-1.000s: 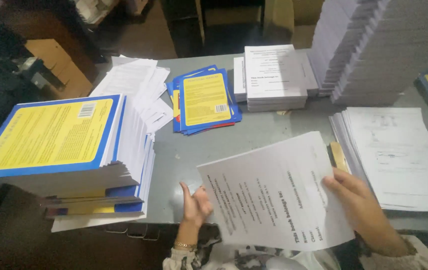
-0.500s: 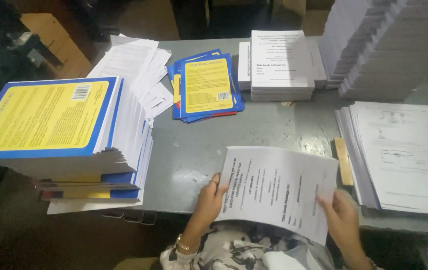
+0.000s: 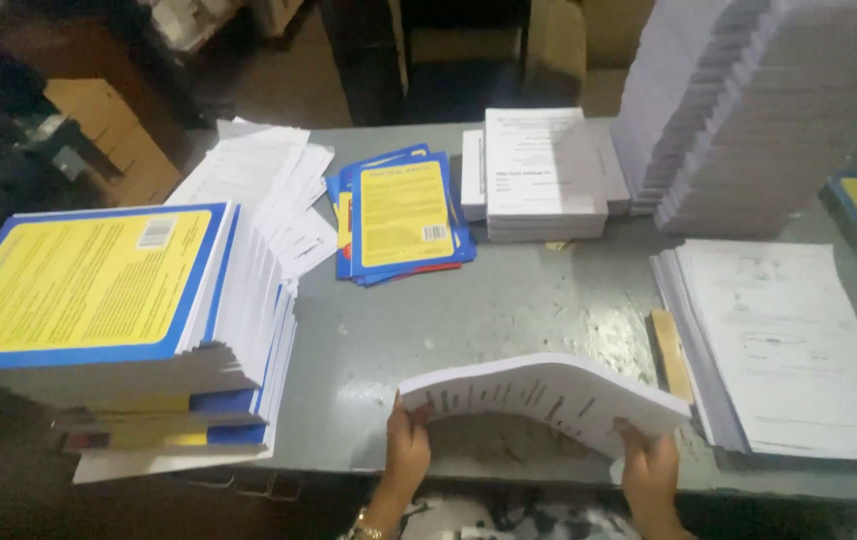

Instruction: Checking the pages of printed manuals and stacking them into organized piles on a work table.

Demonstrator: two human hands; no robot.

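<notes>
Both of my hands hold a thin bundle of white printed sheets (image 3: 538, 395) just above the near edge of the grey table (image 3: 508, 300). My left hand (image 3: 408, 450) grips its left corner and my right hand (image 3: 648, 465) grips its right side. The bundle arches upward in the middle, nearly flat over the table top. A small wooden block (image 3: 670, 355) lies just right of the bundle.
A tall pile of yellow-and-blue covered books (image 3: 108, 330) stands at the left. Loose yellow covers (image 3: 400, 215) and white sheets (image 3: 258, 185) lie behind it. White printed stacks (image 3: 540, 175) (image 3: 793, 345) sit at centre back and right, with a very tall paper stack (image 3: 758, 110) beyond.
The sheet bundle has dropped from a raised, tilted position facing me to nearly flat and bowed over the table edge. Both hands moved lower with it.
</notes>
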